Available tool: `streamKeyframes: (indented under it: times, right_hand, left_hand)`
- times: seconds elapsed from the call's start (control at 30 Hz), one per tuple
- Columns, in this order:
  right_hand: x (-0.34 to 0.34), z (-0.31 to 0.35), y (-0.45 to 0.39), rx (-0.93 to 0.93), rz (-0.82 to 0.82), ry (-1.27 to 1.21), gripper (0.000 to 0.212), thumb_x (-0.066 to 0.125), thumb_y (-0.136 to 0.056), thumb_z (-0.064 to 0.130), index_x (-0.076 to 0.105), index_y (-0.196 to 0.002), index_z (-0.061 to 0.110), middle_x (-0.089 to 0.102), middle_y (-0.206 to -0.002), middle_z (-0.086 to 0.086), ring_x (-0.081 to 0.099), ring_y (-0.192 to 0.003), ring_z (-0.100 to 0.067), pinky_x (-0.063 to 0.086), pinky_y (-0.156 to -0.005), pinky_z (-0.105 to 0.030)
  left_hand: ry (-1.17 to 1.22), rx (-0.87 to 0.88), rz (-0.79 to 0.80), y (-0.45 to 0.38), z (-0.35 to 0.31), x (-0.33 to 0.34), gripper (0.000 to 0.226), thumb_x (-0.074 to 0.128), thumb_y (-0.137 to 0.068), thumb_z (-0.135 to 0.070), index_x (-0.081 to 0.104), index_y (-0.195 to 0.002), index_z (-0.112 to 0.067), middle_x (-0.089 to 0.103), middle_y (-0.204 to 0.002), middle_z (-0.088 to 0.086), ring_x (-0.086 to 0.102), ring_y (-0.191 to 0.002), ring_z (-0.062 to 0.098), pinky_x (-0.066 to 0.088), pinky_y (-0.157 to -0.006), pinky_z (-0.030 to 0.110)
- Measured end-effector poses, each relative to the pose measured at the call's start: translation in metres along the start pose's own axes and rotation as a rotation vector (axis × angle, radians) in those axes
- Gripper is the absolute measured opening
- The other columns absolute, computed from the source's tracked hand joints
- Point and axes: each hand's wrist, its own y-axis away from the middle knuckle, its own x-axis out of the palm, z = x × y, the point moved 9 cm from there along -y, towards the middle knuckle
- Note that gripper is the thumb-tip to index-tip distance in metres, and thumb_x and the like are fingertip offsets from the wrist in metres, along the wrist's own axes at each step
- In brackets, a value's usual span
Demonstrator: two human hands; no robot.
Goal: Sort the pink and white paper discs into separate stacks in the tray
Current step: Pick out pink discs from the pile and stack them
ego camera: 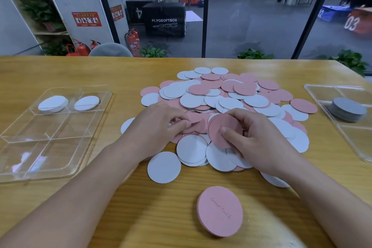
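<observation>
The step in hand seems to be the gathering of pink discs out of the mixed pile [227, 104], which lies in the middle of the bench [60, 68]. The right hand [259, 143] holds a pink disc [221, 133], perhaps a few together, with the thumb pressed on its face and the other fingers curled behind it. The left hand [159, 127] is on the pile just beside it, and its fingers [181, 125] are bent together and appear to pinch the edge of another pink disc; I cannot see this grip fully. A small pink stack [220, 210] lies alone on the bench near the person, not yet in a tray. The clear tray on the left [60, 159] has white discs [53, 103] in its two far compartments. I judge the sorting is at an early stage, because most discs are still mixed. The next move probably calls for lifting one disc cleanly, since they are thin and overlap. A second clear tray [362, 155] on the right holds a grey stack [347, 108]. Behind the bench there is glass, green plants, red fire extinguishers [132, 43] and a gym floor with a black box [165, 19].
</observation>
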Motion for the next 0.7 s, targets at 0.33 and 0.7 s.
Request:
streamKeyframes:
  times: [0.33,0.7]
  right_hand:
    - [-0.002,0.003,0.001,0.002,-0.012,-0.079,0.014,0.065,-0.109,0.027,0.066,-0.098,0.019,0.057,-0.064,0.011,0.05,-0.056,-0.014,0.041,-0.06,-0.036]
    - [0.009,0.006,0.005,0.008,0.089,-0.075,0.014,0.064,-0.111,0.027,0.068,-0.098,0.031,0.061,-0.058,0.004,0.056,-0.051,-0.019,0.05,-0.054,-0.036]
  left_hand:
    - [0.376,-0.062,-0.228,0.001,0.0,-0.013,0.021,0.063,-0.11,-0.017,0.075,-0.094,-0.022,0.068,-0.078,-0.004,0.054,-0.067,0.008,0.041,-0.062,0.018]
    - [0.65,-0.004,0.03,0.002,-0.024,0.02,0.035,0.057,-0.112,-0.002,0.084,-0.12,-0.024,0.076,-0.087,0.009,0.073,-0.081,0.021,0.063,-0.08,0.035]
